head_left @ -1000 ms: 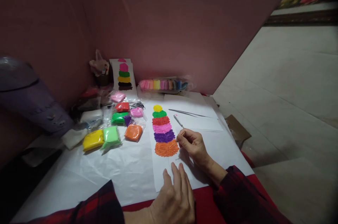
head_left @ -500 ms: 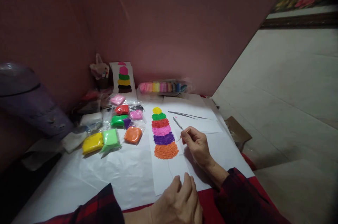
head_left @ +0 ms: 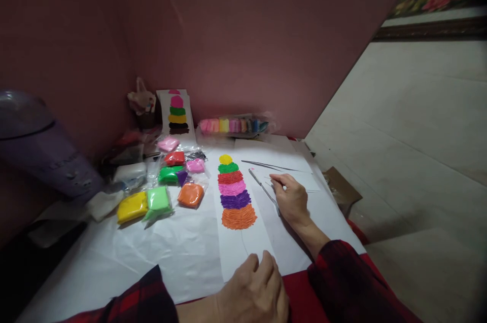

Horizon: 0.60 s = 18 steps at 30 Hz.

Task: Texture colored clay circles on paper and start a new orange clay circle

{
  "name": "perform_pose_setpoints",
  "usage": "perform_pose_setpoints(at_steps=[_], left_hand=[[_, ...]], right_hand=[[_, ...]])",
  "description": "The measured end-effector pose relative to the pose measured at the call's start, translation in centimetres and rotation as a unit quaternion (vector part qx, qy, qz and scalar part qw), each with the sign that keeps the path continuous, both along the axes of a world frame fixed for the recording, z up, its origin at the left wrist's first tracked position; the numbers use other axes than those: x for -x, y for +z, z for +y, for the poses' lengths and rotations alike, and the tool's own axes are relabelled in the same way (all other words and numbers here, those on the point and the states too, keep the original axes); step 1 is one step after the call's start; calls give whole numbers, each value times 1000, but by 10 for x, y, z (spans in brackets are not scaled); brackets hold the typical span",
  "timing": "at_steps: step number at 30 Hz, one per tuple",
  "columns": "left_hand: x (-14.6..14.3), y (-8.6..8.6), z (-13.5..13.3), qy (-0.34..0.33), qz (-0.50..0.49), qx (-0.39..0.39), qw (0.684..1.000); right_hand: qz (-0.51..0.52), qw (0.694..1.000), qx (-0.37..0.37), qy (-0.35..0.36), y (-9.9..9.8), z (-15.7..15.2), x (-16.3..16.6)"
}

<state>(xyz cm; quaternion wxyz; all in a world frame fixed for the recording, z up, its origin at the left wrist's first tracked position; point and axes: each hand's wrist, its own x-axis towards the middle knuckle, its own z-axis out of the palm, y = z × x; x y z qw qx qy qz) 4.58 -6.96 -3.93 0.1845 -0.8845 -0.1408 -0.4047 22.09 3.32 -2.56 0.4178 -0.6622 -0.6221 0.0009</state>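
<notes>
While our left hand (head_left: 253, 287) curls at the near edge of the worktop (head_left: 182, 259), contents hidden, our pinched right hand (head_left: 293, 202), hold unclear, could brush the slim metal tool (head_left: 255, 176) askew.

Matt paper (head_left: 231, 251), ridged bands (head_left: 235, 200), glossy plastic packets (head_left: 190, 195)

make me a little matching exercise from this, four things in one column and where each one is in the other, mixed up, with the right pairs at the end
Things
1. light green packet
2. metal tool
3. left hand
4. tall purple bottle

Places
A. at the near end of the sheet with the stacked colour bands
B. at the far left of the picture
C. beside the yellow packet
D. between the stacked colour bands and the right hand

Right pairs: 1-C, 2-D, 3-A, 4-B
</notes>
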Motion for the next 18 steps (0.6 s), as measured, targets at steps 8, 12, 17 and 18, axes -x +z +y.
perform_pose_setpoints(at_steps=[8,12,17,18], left_hand=[[-2,0,0,-9,-4,1,1000],[-2,2,0,-8,1,2,1000],[-3,1,-1,3,3,-9,1000],[-3,0,-2,7,5,-10,1000]], right_hand=[[-115,992,-36,26,8,-7,7],[-49,990,-38,128,10,-17,20],[-19,989,44,142,8,-23,30],[-11,989,56,140,8,-23,30]])
